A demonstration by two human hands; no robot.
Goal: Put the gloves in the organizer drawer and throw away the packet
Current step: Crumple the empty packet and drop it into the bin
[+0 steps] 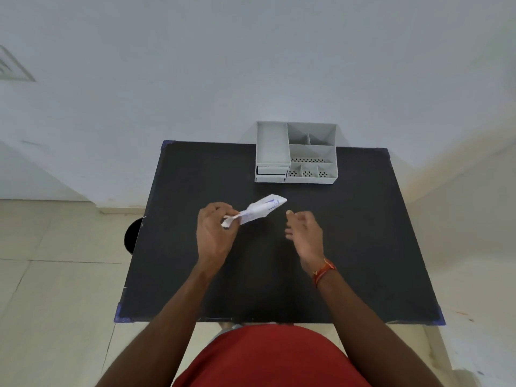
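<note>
My left hand [213,233] grips one end of a crumpled white packet [258,209] with blue print, holding it above the black table [195,177]. The packet sticks out to the right toward the organizer. My right hand [304,230] hovers a little to the right of the packet, fingers loosely apart and holding nothing. A grey desk organizer [297,152] stands at the table's far edge, with small drawers [272,173] at its front left that look shut. I see no gloves.
A round black bin [131,237] peeks out from under the table's left edge on the tiled floor. A white wall rises right behind the organizer. My red shirt fills the bottom of the view.
</note>
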